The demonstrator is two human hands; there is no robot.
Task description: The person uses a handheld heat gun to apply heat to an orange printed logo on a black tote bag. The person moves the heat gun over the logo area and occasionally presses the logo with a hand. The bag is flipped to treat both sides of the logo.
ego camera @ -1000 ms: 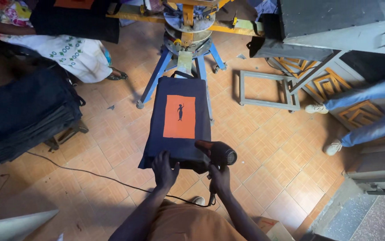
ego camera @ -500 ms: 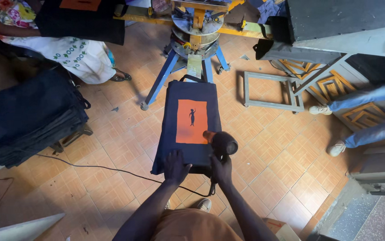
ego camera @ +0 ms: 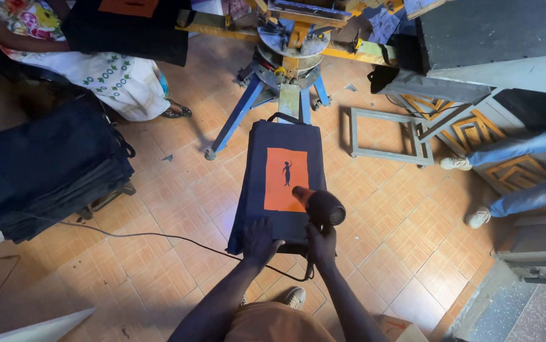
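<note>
**Heat gun over printed bag**

The dark bag (ego camera: 280, 183), centre frame on its platen, shows an orange print. The right hand (ego camera: 321, 244) grips a heat gun (ego camera: 318, 204), which has moved upward onto the print; the left hand (ego camera: 260, 239) lies flat, pressing the bag's near edge. A stack of bags (ego camera: 45, 171) lies at left.

The dark navy cloth tote bag (ego camera: 279, 183) looks matt and woven, its orange printed rectangle (ego camera: 285, 178) flat and smooth. The black plastic heat gun (ego camera: 321, 206) has a slight sheen. The tan floor tiles (ego camera: 159, 209) look dull and rough.

Bare tiled floor (ego camera: 159, 253) flanks the bag (ego camera: 279, 183); press stand (ego camera: 288, 57) blocks ahead.
</note>
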